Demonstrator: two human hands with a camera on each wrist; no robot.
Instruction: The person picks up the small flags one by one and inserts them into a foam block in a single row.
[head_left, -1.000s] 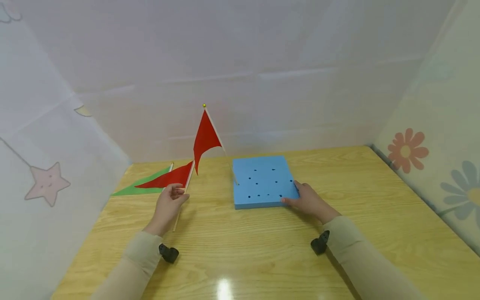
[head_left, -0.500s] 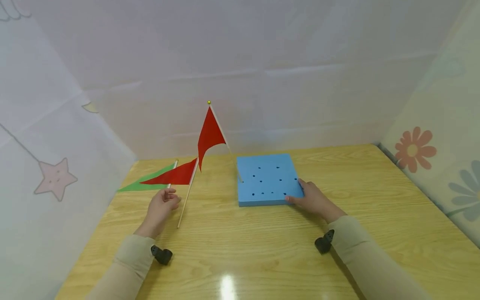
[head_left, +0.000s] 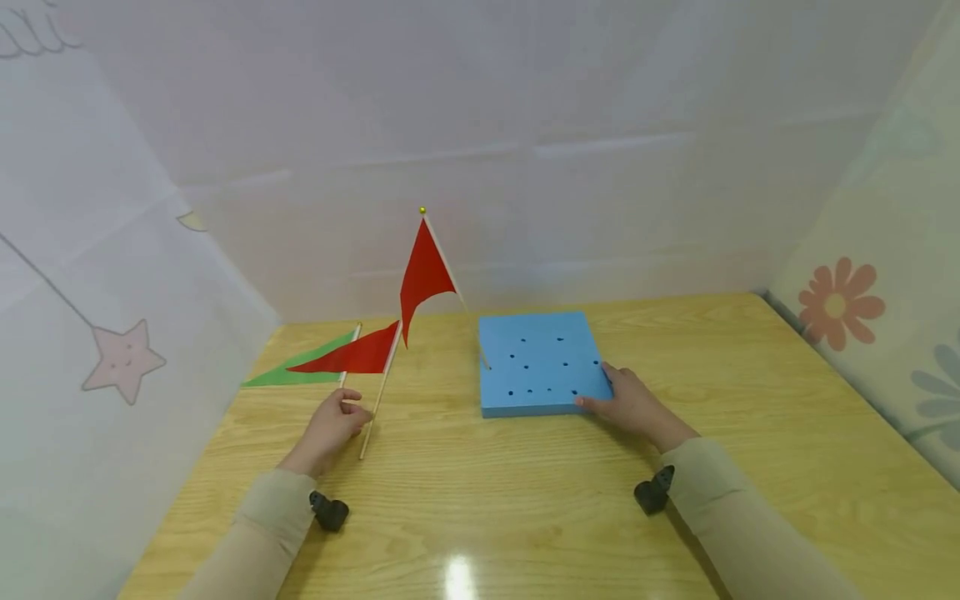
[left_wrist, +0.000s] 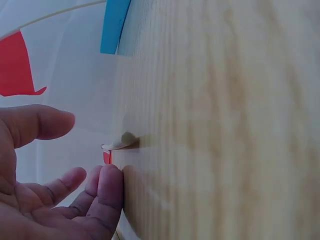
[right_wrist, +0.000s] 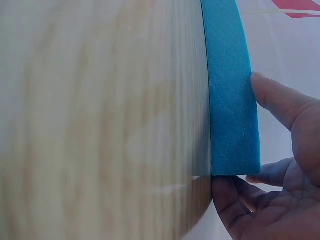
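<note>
In the head view, a red pennant flag (head_left: pixel 360 353) lies on the table, its thin stick pointing toward me. My left hand (head_left: pixel 330 429) is beside that stick, thumb at it; the left wrist view has thumb (left_wrist: pixel 55 124) and fingers apart, with the stick's end (left_wrist: pixel 123 141) seen between them. Under the red flag lies a green pennant flag (head_left: pixel 300 371). A blue foam board (head_left: pixel 540 375) with several holes lies flat. One more red pennant flag (head_left: pixel 426 271) stands tilted left in it. My right hand (head_left: pixel 626 404) grips the board's near right corner.
The wooden table (head_left: pixel 540 500) runs up to a pale cloth backdrop (head_left: pixel 600 167). At the left is a cloth side with a printed star (head_left: pixel 123 362), at the right one with printed flowers (head_left: pixel 840 304).
My left hand first drew back from the lying red flag's stick, then came in again nearer its lower end. My right hand stays on the board. The whole head view has shifted slightly.
</note>
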